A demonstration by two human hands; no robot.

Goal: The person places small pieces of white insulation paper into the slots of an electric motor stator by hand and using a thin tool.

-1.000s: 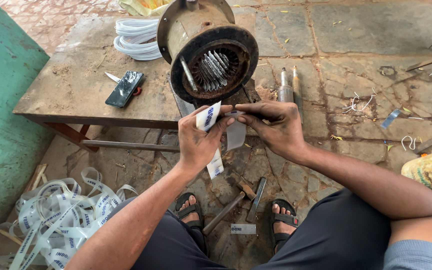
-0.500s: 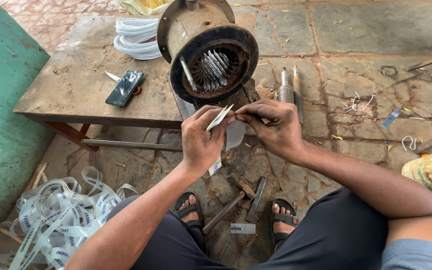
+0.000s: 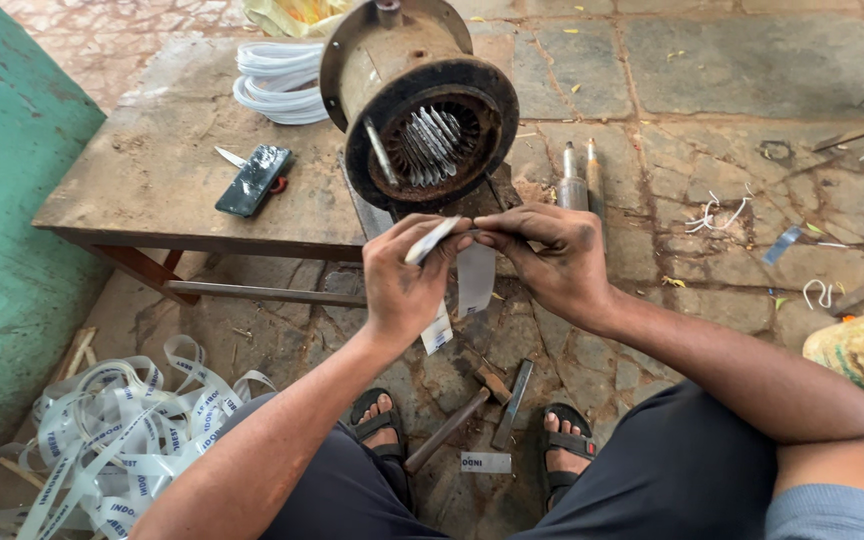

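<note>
My left hand and my right hand meet in front of me, both pinching a folded strip of white insulating paper. More white strip hangs down below the fingers. Just beyond the hands a rusty round motor stator lies on its side on a low wooden table, its open end facing me, with several white paper strips standing in its slots.
A dark phone and a coil of white tubing lie on the table. A hammer and a flat metal tool rest on the stone floor between my sandalled feet. A heap of white printed tape lies lower left.
The white strip was held broad side up; now it is folded narrow between the fingertips of both hands, which have closed together slightly.
</note>
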